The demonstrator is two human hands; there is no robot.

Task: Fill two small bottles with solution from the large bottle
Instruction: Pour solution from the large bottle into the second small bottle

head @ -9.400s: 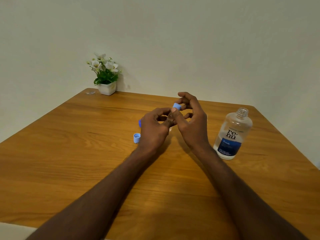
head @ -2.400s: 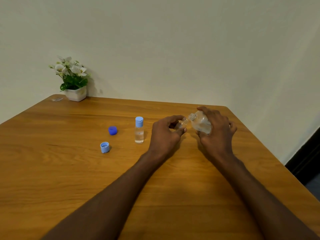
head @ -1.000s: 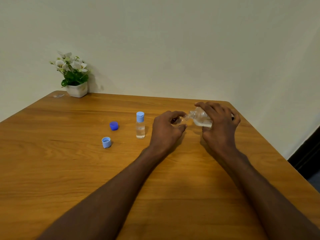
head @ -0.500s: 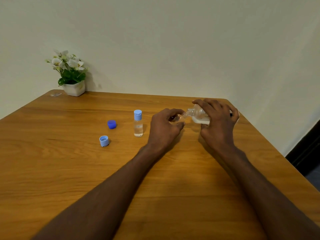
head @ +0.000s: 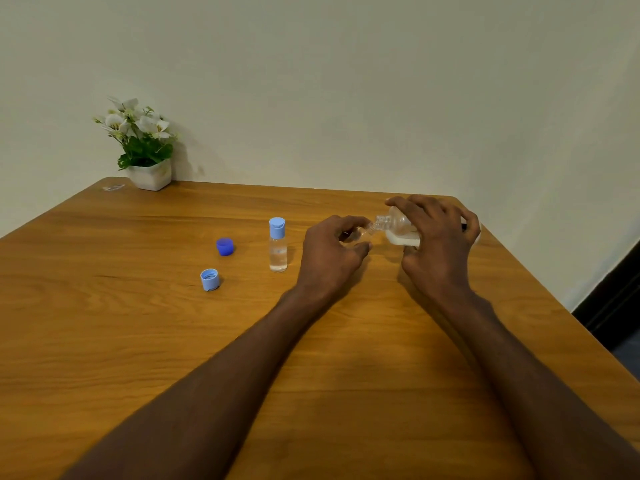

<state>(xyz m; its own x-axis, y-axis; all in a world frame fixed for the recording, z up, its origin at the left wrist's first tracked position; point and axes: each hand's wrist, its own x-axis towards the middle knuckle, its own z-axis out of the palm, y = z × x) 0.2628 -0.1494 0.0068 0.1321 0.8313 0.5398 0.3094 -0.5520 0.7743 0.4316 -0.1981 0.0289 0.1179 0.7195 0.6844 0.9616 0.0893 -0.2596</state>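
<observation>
Wooden table [head: 104, 341], capped small bottle [head: 277, 244], 2 loose caps [head: 210, 279], left hand [head: 330, 252] fingers clamped on small bottle [head: 362, 233], right hand [head: 438, 244] gripping large bottle [head: 396, 223]

Large bottle [head: 398, 223] tilted over small bottle [head: 362, 233]

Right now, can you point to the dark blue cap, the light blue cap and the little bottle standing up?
dark blue cap [head: 225, 246], head view, on its side wall.
light blue cap [head: 210, 279], head view, on its open top.
little bottle [head: 277, 252], head view, on its clear body.

Home room, wooden table [head: 138, 341], potted flowers [head: 142, 147], plain wall [head: 346, 81]
</observation>
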